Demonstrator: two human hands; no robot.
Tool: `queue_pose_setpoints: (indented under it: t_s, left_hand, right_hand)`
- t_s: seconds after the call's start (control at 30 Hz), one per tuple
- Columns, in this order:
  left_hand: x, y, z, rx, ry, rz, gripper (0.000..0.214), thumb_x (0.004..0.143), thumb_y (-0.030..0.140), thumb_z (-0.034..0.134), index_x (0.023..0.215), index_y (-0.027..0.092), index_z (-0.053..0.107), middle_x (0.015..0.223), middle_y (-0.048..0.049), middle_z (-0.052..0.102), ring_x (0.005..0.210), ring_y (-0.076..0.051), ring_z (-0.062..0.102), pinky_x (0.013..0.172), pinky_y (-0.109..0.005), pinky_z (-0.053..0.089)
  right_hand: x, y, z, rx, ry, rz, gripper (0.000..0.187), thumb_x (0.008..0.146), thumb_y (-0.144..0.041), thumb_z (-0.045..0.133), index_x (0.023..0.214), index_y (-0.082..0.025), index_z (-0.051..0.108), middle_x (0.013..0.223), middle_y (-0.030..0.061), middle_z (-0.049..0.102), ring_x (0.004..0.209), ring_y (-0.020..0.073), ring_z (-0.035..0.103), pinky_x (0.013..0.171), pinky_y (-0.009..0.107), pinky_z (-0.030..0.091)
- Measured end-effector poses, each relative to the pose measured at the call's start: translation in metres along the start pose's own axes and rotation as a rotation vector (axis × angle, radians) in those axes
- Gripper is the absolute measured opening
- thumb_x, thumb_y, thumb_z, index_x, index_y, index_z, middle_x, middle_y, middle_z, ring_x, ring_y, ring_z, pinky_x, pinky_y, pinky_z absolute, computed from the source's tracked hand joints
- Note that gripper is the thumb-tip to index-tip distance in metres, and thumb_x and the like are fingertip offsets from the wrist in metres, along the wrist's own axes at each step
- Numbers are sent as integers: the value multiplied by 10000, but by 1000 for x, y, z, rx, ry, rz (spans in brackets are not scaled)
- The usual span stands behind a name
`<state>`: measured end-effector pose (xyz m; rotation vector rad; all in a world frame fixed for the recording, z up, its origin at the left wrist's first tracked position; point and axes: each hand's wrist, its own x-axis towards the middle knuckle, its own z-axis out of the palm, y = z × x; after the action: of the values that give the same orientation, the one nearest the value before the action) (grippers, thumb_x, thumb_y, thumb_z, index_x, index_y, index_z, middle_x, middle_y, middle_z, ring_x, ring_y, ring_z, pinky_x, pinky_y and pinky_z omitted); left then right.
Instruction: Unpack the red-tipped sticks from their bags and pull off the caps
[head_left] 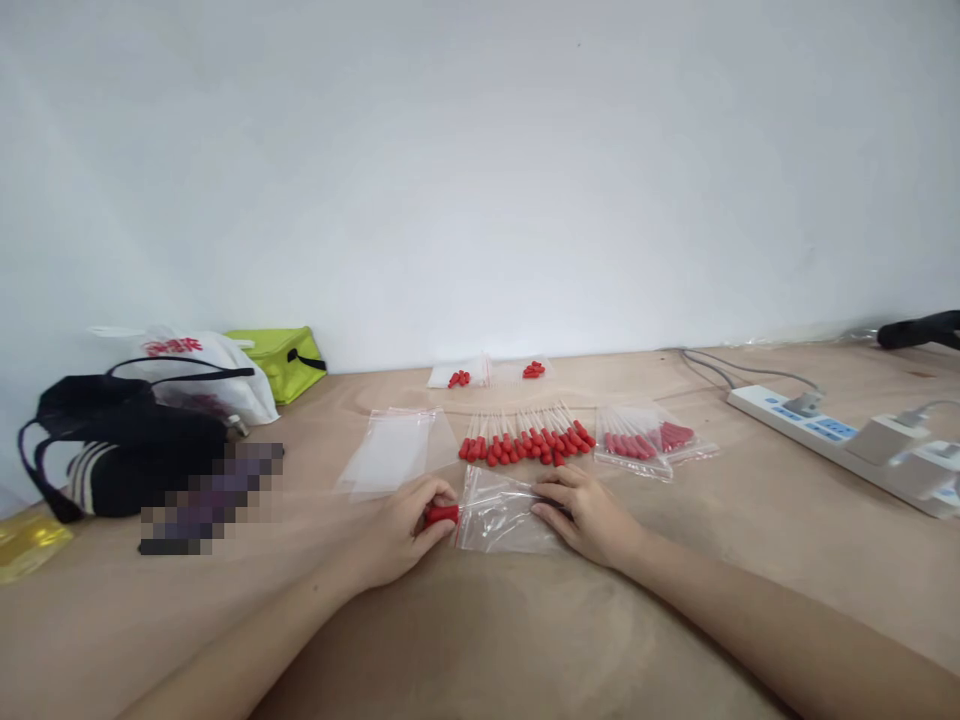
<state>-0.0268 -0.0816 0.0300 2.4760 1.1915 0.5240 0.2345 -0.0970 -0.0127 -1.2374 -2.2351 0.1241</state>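
My left hand (405,528) pinches the red bulb of a dropper (442,515) at the open left edge of a clear zip bag (501,515) lying on the table. My right hand (589,515) presses on the bag's right side, fingers curled over it. Just beyond the bag lies a row of several red-bulbed droppers (525,440). An empty clear bag (394,450) lies to the left of that row, and filled bags of droppers (649,440) lie to its right.
Two small bags with red bulbs (459,378) sit near the wall. A black bag (120,440), a white plastic bag (202,370) and a green pouch (281,358) stand at the left. A white power strip (847,440) with plugs lies at the right.
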Motion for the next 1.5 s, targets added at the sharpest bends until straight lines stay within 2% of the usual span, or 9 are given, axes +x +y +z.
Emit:
queue_pose_setpoints:
  t_s: [0.27,0.47,0.53,0.63,0.8,0.9,1.2,1.37,1.5]
  left_hand:
    - [-24,-9,-6,58,53,22,156,820,280,422,891,208,541,849,-14,584,764,-130,551,696,-237,446]
    - [-47,-23,-18,99,281,-201,196,771,368,460,860,233,572,825,5,646,763,-160,601,696,-249,476]
    - [-39,-30,-25,87,420,-271,231,749,400,477,852,221,579,831,-11,658,749,-172,612,698,-263,482]
    - [-6,-34,-28,112,550,-266,244,737,385,484,863,207,593,845,-22,664,740,-170,612,698,-261,477]
    - [68,-31,-10,218,490,-226,226,741,223,434,850,154,620,876,-70,650,798,-184,588,771,-287,436]
    - [88,-29,6,210,435,-232,197,713,201,459,787,166,638,833,-68,658,821,-206,587,776,-299,425]
    - [81,-24,17,89,342,-350,377,811,374,358,710,160,652,682,-32,674,689,-183,620,641,-255,445]
    - [80,-24,23,57,363,-381,310,789,344,407,866,154,639,868,-47,682,790,-176,622,713,-248,452]
    - [80,-26,24,41,363,-387,294,786,339,414,858,155,631,854,-47,682,780,-171,625,705,-246,463]
  right_hand:
    - [0,1,2,-10,9,-6,224,839,-283,447,946,-194,622,935,66,604,862,175,537,777,324,444]
    - [0,1,1,-13,17,-15,222,841,-284,443,930,-190,624,928,66,603,862,172,539,784,322,445]
    - [0,0,1,-11,16,-17,223,843,-281,439,930,-189,622,928,69,603,862,174,540,789,325,444]
    - [0,0,1,-6,16,-18,223,845,-277,435,933,-188,621,928,70,603,861,175,542,794,329,444]
    - [0,0,1,-29,15,-23,225,846,-287,435,932,-191,620,923,72,601,860,177,540,778,326,444]
    - [1,-1,0,-30,2,-18,228,847,-290,434,931,-189,622,917,69,599,860,175,535,771,318,443]
    - [1,-2,-1,-23,-5,-11,227,848,-290,432,926,-186,619,910,66,598,854,175,529,769,323,439]
    - [1,-1,-2,-22,-9,-19,233,849,-286,429,945,-181,613,918,70,598,861,178,530,767,324,439]
    - [1,-1,-3,-22,17,-45,238,848,-291,434,976,-188,605,927,75,597,859,180,530,757,327,436]
